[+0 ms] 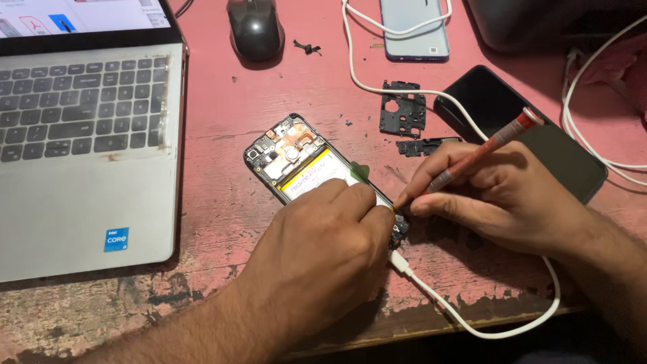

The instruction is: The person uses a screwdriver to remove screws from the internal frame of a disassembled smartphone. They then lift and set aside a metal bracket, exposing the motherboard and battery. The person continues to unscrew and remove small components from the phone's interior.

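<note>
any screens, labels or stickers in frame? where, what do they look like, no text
Laptop screen: top left, lit, pale with small icons.
Sticker: laptop palm rest, small blue square.
Battery label: in the opened phone under the left hand, white with yellow band.
Dark phone: behind the right hand, black screen.
Pale phone: top centre, blue-grey.

- Wooden table (222, 121) — pink-red paint, worn down to bare dark wood along the near edge.
- Surface scuffed, small dark specks scattered about.
- Light is dim and warm, soft shadows.
- Dark gap below the table edge — floor not visible, no walls or windows in view.
</note>
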